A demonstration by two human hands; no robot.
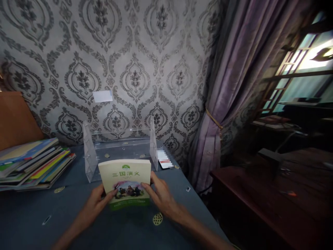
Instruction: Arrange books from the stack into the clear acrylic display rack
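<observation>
Closed cream-green book (126, 185), roughly upright, illustrated cover foremost, before clear rack (90, 152)

head camera | worn on the head | facing forward and down | hands (96, 202) (161, 195) near, patterned wall (135, 48) beyond

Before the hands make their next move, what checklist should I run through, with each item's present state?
1. Left hand gripping the book: ok, at its left edge.
2. Right hand gripping it too: ok, at its right edge.
3. Front cover facing the wearer, title upright: ok.
4. Clear rack standing upright beyond the book: ok.
5. Left hand apart from the stack of books: ok.
6. Book's lower edge off the table: cannot tell from this angle.
</observation>
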